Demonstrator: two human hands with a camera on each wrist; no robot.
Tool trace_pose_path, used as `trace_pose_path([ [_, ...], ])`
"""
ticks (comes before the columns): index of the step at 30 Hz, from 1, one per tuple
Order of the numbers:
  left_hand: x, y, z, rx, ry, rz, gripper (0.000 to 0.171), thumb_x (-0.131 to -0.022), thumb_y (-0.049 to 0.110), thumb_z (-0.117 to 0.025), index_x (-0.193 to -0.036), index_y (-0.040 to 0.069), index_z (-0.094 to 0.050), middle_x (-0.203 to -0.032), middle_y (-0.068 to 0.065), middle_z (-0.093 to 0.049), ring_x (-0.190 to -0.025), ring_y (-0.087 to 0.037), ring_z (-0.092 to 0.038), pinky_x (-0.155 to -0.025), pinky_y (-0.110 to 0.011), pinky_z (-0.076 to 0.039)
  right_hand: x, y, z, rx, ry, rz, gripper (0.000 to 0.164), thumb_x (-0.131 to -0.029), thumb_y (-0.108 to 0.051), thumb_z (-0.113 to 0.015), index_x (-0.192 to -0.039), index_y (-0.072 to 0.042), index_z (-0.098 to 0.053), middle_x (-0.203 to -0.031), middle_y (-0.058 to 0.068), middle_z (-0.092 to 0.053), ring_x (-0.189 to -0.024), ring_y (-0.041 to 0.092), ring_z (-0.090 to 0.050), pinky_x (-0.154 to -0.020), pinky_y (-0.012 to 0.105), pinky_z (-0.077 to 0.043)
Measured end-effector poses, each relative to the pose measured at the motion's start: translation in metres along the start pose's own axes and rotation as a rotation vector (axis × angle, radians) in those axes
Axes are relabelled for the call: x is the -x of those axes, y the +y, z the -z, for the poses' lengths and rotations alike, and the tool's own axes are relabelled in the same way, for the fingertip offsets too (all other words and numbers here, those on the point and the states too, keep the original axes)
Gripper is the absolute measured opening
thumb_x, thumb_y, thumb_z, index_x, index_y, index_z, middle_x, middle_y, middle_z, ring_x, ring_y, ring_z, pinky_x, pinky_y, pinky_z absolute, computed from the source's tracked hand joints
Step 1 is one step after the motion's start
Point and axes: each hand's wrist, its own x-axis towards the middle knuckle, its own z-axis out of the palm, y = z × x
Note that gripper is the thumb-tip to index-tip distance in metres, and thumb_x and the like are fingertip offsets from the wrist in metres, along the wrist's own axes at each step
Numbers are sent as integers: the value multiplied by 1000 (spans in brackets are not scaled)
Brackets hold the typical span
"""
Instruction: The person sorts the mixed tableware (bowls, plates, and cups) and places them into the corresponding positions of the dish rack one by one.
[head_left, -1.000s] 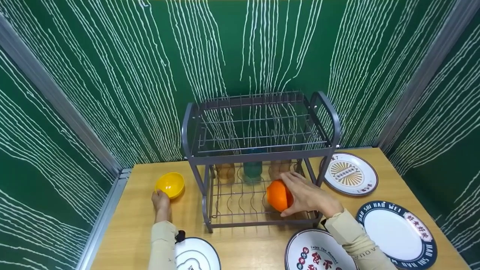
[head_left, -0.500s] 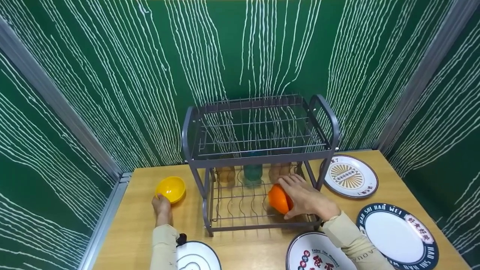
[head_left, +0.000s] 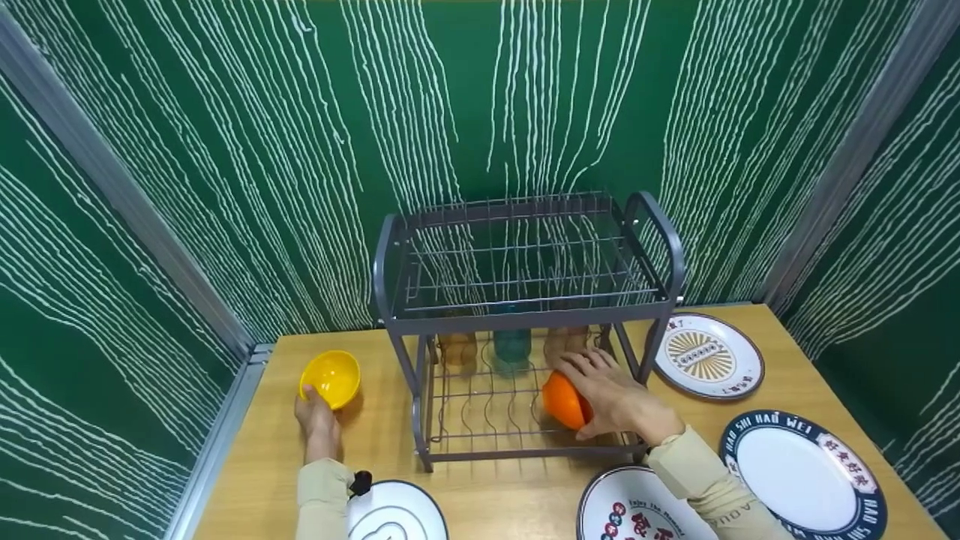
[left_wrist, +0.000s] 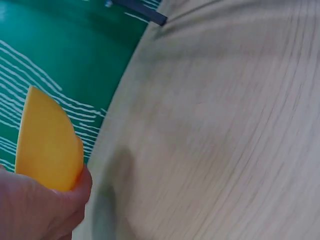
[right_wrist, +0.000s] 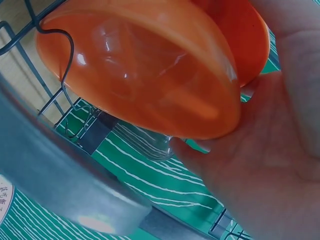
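Note:
My left hand (head_left: 319, 424) pinches the near-left rim of a yellow bowl (head_left: 331, 379), held over the left part of the table with its mouth facing up in the head view. The left wrist view shows this yellow bowl (left_wrist: 50, 142) side-on above the wood, the thumb along its base. At the lower shelf of the dark metal dish rack (head_left: 525, 324), my right hand (head_left: 611, 397) holds an orange bowl (head_left: 562, 401) tipped on its side. The right wrist view shows that orange bowl (right_wrist: 135, 65) against the shelf wires, with a second orange bowl (right_wrist: 245, 45) right behind it.
Three tinted glasses, including a teal glass (head_left: 511, 349), stand at the back of the lower shelf. A sunburst plate (head_left: 705, 356), a dark-rimmed plate (head_left: 795, 472), a printed plate (head_left: 637, 510) and a white plate (head_left: 397, 510) lie around the rack. A green wall (head_left: 525, 97) closes the back.
My left hand has carried the yellow bowl slightly left, away from the rack. My right hand stays on the orange bowl at the lower shelf, nearly still. The head view has shifted a little.

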Motion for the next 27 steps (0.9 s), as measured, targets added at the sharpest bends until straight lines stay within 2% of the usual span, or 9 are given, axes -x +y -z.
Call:
trace_pose_path([
  [4, 11, 12, 5, 16, 11, 12, 66, -99, 46, -34, -151, 8, -18, -151, -12, -30, -133, -22, -33, -112, -30, -26, 3, 0, 0, 6, 1, -2, 110, -57, -46, -89, -145, -14, -32, -144, 14, -35, -131, 42, -30, -112, 56, -14],
  [10, 35, 30, 7, 33, 22, 16, 69, -95, 52, -39, -148, 9, -29, -146, -10, -36, -128, -20, -37, -110, -29, -30, 6, 0, 2, 20, 7, -1, 110, -58, -49, -87, -146, -12, -32, -144, 16, -35, -133, 43, -27, -112, 57, -14],
  [17, 57, 38, 12, 46, 41, -33, 68, -95, 54, -39, -144, 7, -37, -139, -9, -41, -123, -21, -40, -109, -31, -31, 5, -2, 4, 6, 38, 4, 104, -64, -60, -78, -145, -12, -34, -143, 16, -36, -131, 42, -31, -112, 57, -15],
  [21, 67, 38, 15, 0, 30, -74, 69, -94, 57, -38, -142, 8, -39, -136, -7, -42, -120, -19, -40, -109, -31, -31, 4, -3, 4, -8, 86, 42, 104, -65, -63, -76, -145, -12, -33, -143, 15, -37, -131, 41, -32, -111, 56, -17],
  [24, 72, 38, 16, -10, 21, -121, 69, -94, 57, -38, -139, 5, -42, -132, -8, -45, -118, -19, -41, -109, -32, -31, 4, -5, 4, -8, 156, 94, 105, -64, -64, -75, -145, -11, -34, -142, 16, -38, -130, 40, -33, -110, 56, -20],
  [27, 76, 37, 15, -30, 24, -142, 68, -94, 57, -37, -136, 5, -44, -127, -7, -47, -116, -19, -42, -107, -33, -32, 4, -6, 3, 3, 223, 136, 106, -64, -66, -74, -145, -10, -35, -143, 16, -38, -131, 41, -33, -109, 57, -22],
])
